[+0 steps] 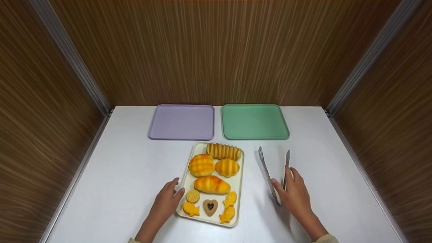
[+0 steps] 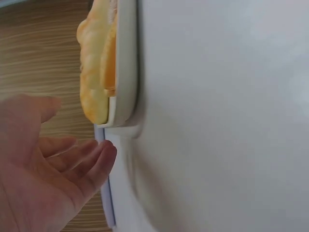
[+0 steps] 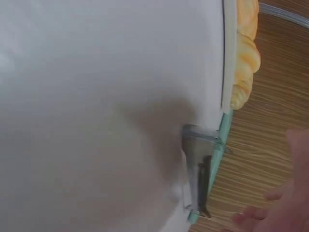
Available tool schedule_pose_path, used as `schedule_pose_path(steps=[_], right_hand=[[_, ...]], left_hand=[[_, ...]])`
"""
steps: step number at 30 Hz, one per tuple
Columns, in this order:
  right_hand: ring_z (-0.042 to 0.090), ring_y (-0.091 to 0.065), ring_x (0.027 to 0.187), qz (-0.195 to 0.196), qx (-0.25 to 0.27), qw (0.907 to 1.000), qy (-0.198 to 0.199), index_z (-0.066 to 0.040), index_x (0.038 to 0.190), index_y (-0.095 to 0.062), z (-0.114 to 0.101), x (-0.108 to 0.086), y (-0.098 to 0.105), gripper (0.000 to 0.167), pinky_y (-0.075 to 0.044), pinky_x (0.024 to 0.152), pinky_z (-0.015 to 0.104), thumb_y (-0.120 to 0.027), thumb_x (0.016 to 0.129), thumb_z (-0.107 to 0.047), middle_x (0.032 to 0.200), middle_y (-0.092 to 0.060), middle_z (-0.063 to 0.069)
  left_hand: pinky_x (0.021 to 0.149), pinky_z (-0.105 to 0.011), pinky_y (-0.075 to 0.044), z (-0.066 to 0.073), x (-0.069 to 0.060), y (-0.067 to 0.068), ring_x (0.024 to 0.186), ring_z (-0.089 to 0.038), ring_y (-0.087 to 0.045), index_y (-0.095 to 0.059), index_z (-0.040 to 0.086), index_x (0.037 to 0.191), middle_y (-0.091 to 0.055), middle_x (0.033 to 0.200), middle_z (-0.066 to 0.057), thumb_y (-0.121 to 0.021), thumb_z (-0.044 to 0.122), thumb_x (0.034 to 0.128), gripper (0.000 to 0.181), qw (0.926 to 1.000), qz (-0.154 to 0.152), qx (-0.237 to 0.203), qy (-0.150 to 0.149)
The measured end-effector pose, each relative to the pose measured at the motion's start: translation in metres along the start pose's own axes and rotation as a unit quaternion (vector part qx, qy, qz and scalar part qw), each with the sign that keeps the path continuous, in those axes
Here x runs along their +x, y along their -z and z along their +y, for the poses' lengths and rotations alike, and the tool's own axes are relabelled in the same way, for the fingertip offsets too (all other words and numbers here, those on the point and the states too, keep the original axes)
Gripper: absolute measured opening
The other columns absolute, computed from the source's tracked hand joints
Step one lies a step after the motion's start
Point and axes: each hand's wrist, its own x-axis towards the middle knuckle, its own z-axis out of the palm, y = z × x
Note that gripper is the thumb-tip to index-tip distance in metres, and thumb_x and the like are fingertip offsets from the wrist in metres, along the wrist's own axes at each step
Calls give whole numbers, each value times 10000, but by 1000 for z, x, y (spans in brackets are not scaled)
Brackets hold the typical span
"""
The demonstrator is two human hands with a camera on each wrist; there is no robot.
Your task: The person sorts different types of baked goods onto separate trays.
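Nearest in the head view are my hands: my left hand point(image 1: 165, 199), loosely open, holding nothing, beside the cream tray point(image 1: 237, 184); my right hand point(image 1: 296, 196), open over the tongs point(image 1: 266, 172). All the breads point(image 1: 212, 185) and biscuits point(image 1: 193, 196) lie on that tray, none on the purple tray point(image 1: 182, 121) or green tray point(image 1: 254, 121); I judge the handling barely begun. Left wrist view: my palm, unfilled, near the tray's edge. Right wrist view: tongs ungripped; fingertip contact I cannot tell.

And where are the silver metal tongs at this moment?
In the head view, the silver metal tongs are to the right of the cream rectangular tray, nearer the camera than the green rectangular tray, and by the right hand.
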Motion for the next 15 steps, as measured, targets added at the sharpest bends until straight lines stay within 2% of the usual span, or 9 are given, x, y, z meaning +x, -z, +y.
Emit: schedule_pose_path(steps=[3,6,15], right_hand=[[509,-344,1391,-131,-18,9997,-225,11,1570,-237,3,-2,-5,897,-362,1041,679,-497,981,-614,1539,-301,310],[525,-368,1375,-208,-24,9992,-341,40,1565,-217,4,-3,-10,926,-380,1023,687,-516,973,-606,1522,-321,336],[572,-411,1327,-397,-260,9968,-638,166,1520,-160,9,-5,-24,1020,-424,974,691,-579,957,-574,1471,-349,416]], left_hand=[[892,-395,-530,-4,1,-4,1032,-188,-592,-449,95,1505,-581,1369,-83,-591,304,1014,552,9998,-36,-130,153],[813,-336,-496,-8,2,-6,939,-154,-541,-473,68,1484,-605,1315,-79,-607,253,1004,531,9995,-41,-220,241],[826,-336,-494,-15,5,-15,930,-157,-545,-532,23,1427,-629,1199,-62,-611,164,991,465,9992,42,-400,61]])
